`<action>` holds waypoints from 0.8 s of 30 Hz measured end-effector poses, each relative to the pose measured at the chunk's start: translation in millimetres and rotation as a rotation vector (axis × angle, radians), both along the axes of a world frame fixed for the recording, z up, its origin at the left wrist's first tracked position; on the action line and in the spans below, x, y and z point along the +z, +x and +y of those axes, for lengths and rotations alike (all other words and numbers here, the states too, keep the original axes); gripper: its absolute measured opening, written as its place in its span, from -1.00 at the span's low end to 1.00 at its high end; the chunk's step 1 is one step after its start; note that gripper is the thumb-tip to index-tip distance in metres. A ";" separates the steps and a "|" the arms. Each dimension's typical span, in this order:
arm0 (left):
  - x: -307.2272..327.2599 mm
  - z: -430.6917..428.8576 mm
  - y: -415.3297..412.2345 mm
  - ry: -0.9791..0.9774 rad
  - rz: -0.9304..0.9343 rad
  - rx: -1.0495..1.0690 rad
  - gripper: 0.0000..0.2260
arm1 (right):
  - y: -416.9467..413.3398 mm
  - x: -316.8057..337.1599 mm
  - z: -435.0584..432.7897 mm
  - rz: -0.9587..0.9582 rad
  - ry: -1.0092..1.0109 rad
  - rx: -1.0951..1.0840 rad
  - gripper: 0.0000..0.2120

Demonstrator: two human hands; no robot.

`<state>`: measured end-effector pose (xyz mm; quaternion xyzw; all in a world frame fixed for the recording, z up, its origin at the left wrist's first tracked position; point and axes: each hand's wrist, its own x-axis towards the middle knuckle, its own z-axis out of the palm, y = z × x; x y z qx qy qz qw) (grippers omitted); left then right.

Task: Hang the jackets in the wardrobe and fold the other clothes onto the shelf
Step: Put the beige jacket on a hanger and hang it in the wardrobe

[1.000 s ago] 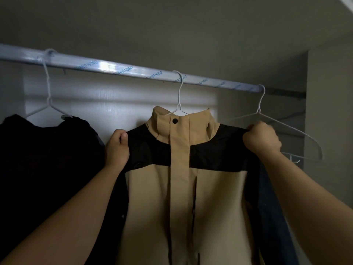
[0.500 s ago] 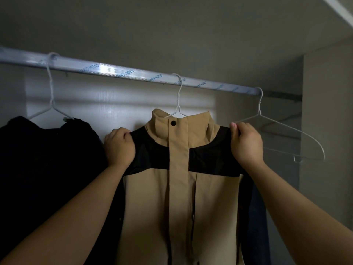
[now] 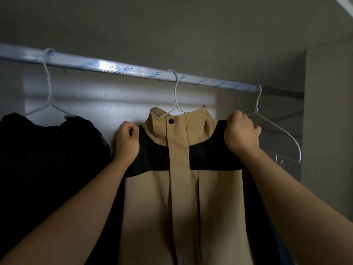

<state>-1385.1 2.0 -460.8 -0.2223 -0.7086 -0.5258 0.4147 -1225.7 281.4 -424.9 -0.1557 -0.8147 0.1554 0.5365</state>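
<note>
The wardrobe rail (image 3: 114,66) runs from the upper left of the frame down toward the right. Three white wire hangers hook over it: the left hanger (image 3: 50,100) carries a black jacket (image 3: 47,159), the centre hanger (image 3: 176,104) carries a tan-and-black jacket (image 3: 179,188), and the right hanger (image 3: 275,129) hangs beside it.

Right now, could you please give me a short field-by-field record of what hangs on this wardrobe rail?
rail: silver metal rail with printed wrapping, running across the wardrobe
centre: tan and black jacket, hung on the middle white wire hanger
left: black garment on the left white wire hanger
right: empty white wire hanger, hooked on the rail
left hand: left hand pinches one jacket shoulder
right hand: right hand grips the other shoulder
task state: jacket on the rail, both hands on it
</note>
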 end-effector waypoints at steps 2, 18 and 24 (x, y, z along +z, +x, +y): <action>0.3 0.3 1.2 0.002 -0.004 0.015 -0.86 | -7.1 2.3 -19.9 0.053 0.046 -0.027 -0.83; -18.6 -31.7 -7.2 -0.158 0.079 0.381 -0.59 | -29.8 -8.3 -33.5 0.080 0.178 -0.050 -0.64; -2.5 -24.3 -3.3 0.052 -0.219 0.328 -0.39 | -29.1 0.8 -36.6 0.104 0.065 -0.032 -0.61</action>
